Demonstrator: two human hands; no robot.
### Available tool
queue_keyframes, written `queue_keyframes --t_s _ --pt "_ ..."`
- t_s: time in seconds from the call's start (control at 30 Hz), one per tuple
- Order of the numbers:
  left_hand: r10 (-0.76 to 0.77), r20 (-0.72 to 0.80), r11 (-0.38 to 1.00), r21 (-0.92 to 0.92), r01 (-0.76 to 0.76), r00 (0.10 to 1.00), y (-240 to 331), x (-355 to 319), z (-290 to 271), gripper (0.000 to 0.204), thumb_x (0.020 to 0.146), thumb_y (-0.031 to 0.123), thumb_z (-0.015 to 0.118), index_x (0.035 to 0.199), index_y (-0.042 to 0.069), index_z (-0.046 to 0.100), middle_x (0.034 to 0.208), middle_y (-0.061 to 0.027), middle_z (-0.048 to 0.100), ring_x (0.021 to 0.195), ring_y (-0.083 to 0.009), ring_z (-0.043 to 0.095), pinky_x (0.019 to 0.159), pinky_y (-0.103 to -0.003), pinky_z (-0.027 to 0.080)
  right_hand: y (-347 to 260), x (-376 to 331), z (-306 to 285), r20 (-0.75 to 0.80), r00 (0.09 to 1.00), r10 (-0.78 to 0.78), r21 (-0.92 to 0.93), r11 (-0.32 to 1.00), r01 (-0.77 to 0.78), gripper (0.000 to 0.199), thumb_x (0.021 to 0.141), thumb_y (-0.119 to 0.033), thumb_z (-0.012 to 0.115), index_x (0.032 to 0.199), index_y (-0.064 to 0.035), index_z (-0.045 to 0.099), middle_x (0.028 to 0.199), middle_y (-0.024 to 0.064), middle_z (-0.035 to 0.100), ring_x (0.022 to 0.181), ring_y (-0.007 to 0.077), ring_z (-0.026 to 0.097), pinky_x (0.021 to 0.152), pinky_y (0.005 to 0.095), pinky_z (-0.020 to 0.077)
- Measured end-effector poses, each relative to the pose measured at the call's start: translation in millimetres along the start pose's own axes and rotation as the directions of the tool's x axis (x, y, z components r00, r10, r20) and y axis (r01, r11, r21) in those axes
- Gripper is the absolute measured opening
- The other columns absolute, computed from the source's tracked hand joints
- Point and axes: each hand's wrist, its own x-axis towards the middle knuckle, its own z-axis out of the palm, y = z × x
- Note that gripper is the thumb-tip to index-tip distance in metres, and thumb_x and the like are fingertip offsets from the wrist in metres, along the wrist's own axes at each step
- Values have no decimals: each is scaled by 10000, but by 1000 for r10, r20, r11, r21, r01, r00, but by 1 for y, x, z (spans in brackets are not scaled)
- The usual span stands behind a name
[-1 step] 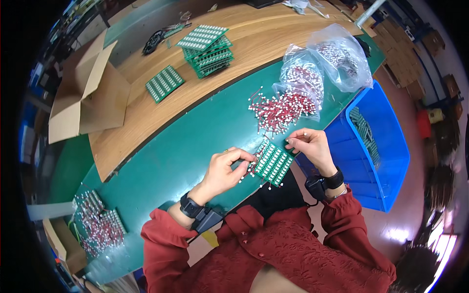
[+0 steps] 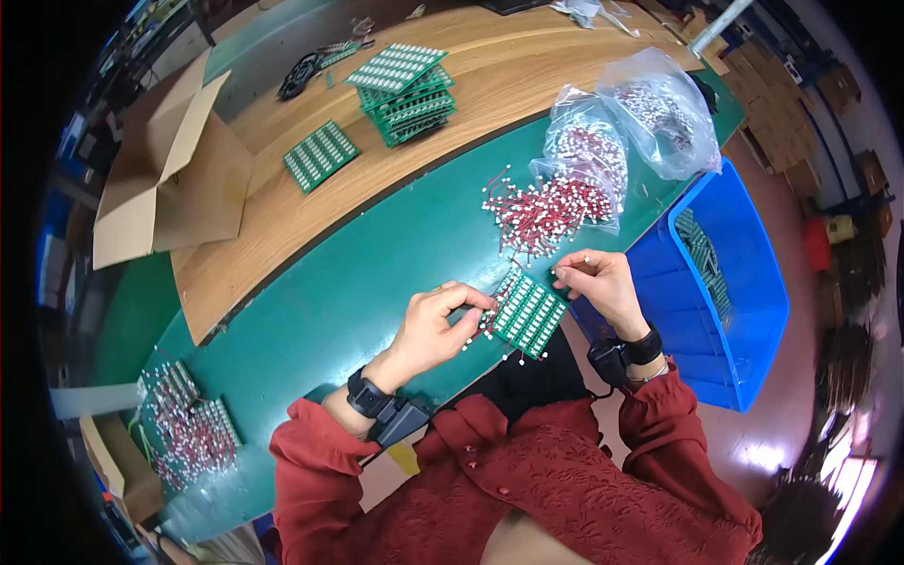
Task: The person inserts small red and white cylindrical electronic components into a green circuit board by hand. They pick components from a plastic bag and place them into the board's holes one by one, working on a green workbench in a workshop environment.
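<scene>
A green circuit board [image 2: 530, 313] with rows of white connectors lies at the table's front edge, between my hands. Short red wires with white plugs hang along its left and lower edges. My left hand [image 2: 435, 325] is closed at the board's left edge, thumb and index finger among the wires; what they pinch is too small to make out. At the board's upper right corner, my right hand [image 2: 603, 285] is closed in a pinch on a small white-plugged wire lead, whose white ends show by the fingers. Beyond the board lies a loose pile of red wire leads [image 2: 539, 215].
Clear bags [image 2: 659, 113] of leads sit behind the pile. A blue bin [image 2: 753, 330] holding boards stands at right. Stacked boards [image 2: 403, 99], a single board [image 2: 321, 156] and an open carton [image 2: 198, 212] are at the back. Wired boards [image 2: 193, 424] lie far left.
The whole view has shifted very slightly. Both hands keep the same pinched positions at the board.
</scene>
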Motion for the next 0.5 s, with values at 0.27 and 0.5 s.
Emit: queue_keyframes --t_s 0.27,0.5 --pt "24 22 1000 -20 -24 999 -5 1 0 146 800 -9 579 923 14 655 906 -102 682 824 -220 672 721 -308 523 3 1 -1 10 932 -363 -607 738 295 111 778 -84 671 876 -31 677 804 58 619 615 132 591 557 267 453" --pt "111 1 994 12 -111 994 -8 1 -1 153 804 12 557 920 26 655 883 -95 681 753 -200 661 675 -300 522 -24 -16 19 60 949 -310 -504 811 297 42 786 -10 629 817 -6 601 768 75 602 618 143 613 546 250 483"
